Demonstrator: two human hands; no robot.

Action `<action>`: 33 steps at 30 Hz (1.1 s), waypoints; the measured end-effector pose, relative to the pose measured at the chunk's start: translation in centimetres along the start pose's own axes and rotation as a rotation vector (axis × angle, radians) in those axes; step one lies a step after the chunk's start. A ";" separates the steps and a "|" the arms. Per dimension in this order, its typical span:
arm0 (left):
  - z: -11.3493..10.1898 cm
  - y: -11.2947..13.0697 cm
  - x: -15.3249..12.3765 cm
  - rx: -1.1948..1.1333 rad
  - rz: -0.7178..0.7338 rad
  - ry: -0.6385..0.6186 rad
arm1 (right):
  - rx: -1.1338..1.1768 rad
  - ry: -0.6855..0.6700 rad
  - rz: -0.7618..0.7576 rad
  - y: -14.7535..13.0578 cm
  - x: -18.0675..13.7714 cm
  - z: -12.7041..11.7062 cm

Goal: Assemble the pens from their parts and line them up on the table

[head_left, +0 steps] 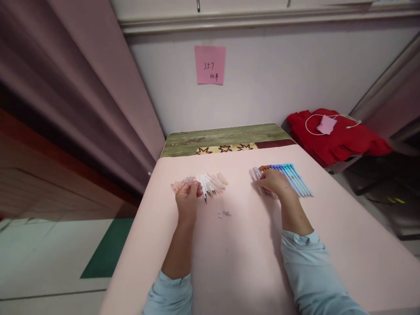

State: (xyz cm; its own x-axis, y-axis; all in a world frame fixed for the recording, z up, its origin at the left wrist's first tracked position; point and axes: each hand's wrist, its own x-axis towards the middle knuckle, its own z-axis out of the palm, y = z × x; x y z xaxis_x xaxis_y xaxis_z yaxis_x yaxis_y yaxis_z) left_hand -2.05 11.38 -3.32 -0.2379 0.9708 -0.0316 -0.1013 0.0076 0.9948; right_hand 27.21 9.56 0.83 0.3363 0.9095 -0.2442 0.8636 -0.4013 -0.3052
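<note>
On the pink tabletop (243, 262) lie two groups of pens. My left hand (187, 197) rests with fingers curled on the left group, a fan of pale pink and white pen parts (210, 183); what it grips, if anything, is too small to name. My right hand (275, 181) lies palm down with fingers bent over the right group, a row of blue pens (297, 178) with white and orange ones at its left end. Between the hands, a few tiny clear pieces (225, 213) sit loose on the cloth.
A pink note (210, 64) is stuck on the wall ahead. The green table end (223, 135) shows beyond the pink cover. Red cloth (337, 135) with a white cord and pink slip lies at the right. A curtain (82, 96) hangs at the left.
</note>
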 end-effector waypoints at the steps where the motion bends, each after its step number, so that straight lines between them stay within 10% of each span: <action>1: 0.0 0.0 0.1 -0.005 -0.004 0.005 | -0.014 -0.023 0.012 0.0 0.1 0.2; 14: -3.2 1.3 1.8 -0.113 0.031 0.208 | -0.094 -0.022 0.178 -0.3 0.3 0.7; 33: -3.9 0.1 2.1 0.070 -0.013 0.177 | 0.237 0.136 -0.305 -9.6 -3.3 6.3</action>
State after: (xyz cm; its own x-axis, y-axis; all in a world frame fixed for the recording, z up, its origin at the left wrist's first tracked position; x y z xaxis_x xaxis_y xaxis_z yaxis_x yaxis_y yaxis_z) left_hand -6.30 12.45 -3.62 -0.4040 0.9131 -0.0545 -0.0391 0.0422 0.9983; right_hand 15.47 9.76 -1.24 0.1389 0.9903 0.0093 0.8265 -0.1107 -0.5519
